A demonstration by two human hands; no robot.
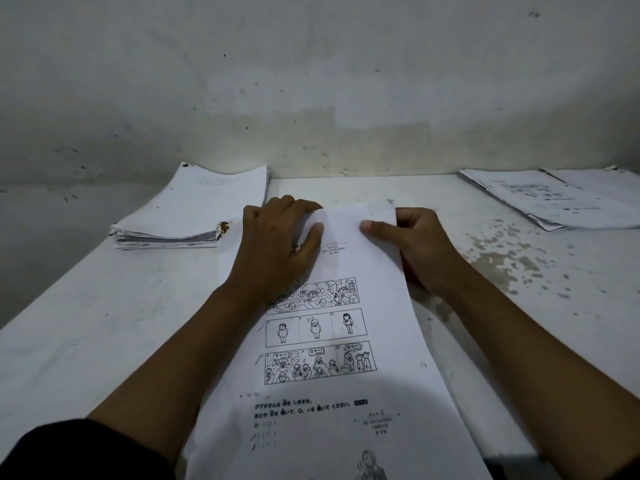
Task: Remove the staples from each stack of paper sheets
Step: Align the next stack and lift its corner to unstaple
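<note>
Hands (339,244) grip worksheet (332,358) w/ comic panels, Japanese text.

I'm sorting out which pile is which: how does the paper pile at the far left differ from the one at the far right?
The left pile is thick, with many sheet edges showing at its near side; the right pile looks thin and flat. The left pile has a torn, brown-stained near corner; none shows on the right pile. The left pile's top sheet looks nearly blank, while the right pile's shows blurred grey print. Both lie on the white table against the wall, untouched by the hands.

Left grip (277,244) and right grip (412,247) curled, pinching
</note>
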